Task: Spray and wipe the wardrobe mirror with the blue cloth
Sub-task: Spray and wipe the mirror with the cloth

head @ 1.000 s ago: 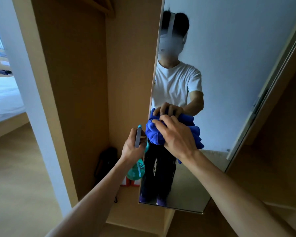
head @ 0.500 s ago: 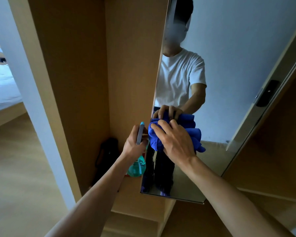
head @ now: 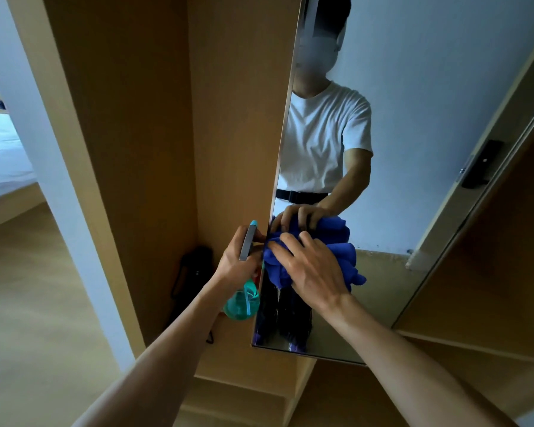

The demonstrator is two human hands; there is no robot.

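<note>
The tall wardrobe mirror (head: 413,149) fills the upper right, with its left edge running down the middle of the view. My right hand (head: 313,268) presses a bunched blue cloth (head: 273,266) flat against the glass near the mirror's left edge, low down. My left hand (head: 238,260) grips a teal spray bottle (head: 242,300) just left of that edge, nozzle pointing up. The mirror reflects the cloth, the hand and a person in a white t-shirt.
An open wooden wardrobe compartment (head: 154,149) stands left of the mirror, with a dark bag (head: 191,272) on its floor. A white door frame (head: 62,195) and a bed (head: 0,155) lie at far left. A wooden panel (head: 490,288) lies right of the mirror.
The view has tilted down and moved closer. My right hand with the cloth has stayed near the mirror's left edge, sliding slightly lower. The left hand keeps the bottle beside it.
</note>
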